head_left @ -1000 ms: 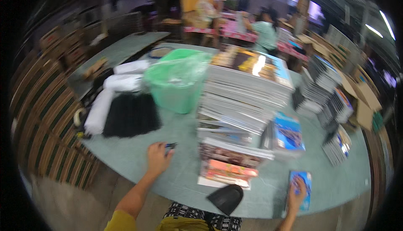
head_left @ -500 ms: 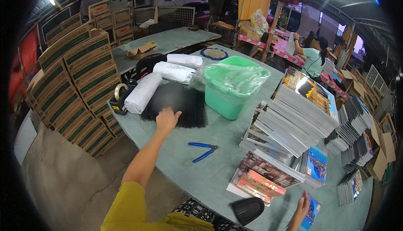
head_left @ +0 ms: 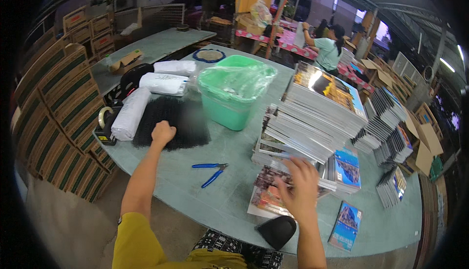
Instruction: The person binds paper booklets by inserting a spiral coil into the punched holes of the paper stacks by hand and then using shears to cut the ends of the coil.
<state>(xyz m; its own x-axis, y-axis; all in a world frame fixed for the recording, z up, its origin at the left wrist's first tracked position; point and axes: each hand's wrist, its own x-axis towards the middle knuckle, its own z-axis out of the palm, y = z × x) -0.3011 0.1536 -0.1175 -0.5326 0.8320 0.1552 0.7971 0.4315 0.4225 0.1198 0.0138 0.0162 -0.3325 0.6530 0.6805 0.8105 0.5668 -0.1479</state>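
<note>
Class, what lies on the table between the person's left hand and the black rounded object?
In the head view, a pair of blue-handled cutters lies between the left hand and the black rounded object.

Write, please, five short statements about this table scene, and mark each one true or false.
1. The left hand is at the black mesh. True.
2. The right hand grips the blue-handled cutters. False: they lie on the table, and that hand is near the tall book stack.
3. Clear plastic covers part of the green bin. True.
4. The single blue-covered book lies left of the cutters. False: it lies to their right.
5. Three white rolls lie near the mesh. True.
</note>
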